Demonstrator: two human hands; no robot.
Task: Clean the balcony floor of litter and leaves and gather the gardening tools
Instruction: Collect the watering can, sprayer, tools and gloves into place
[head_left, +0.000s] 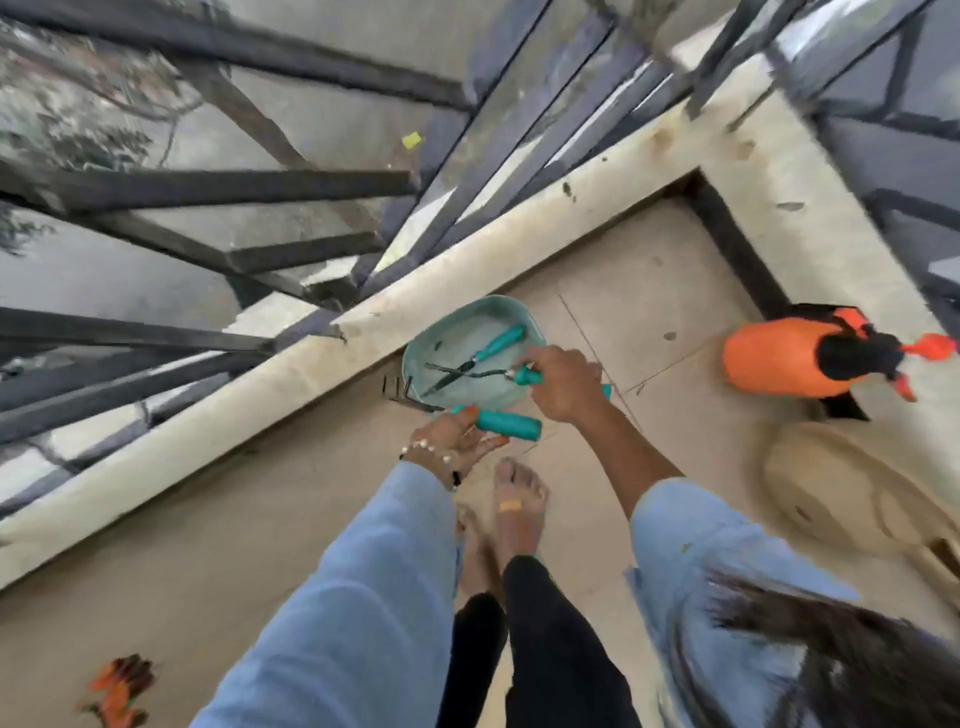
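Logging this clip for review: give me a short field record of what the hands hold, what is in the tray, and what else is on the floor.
left hand: holds teal-handled rake
right hand: grips teal-handled fork tool over tray
tray: pale green, on floor by ledge; one teal-handled tool lies inside
sprayer: orange, right
floor litter: orange, bottom left

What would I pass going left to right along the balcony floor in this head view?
Orange leaf litter → rake held in the left hand → teal tray with a tool inside → right hand gripping a teal-handled tool → orange sprayer.
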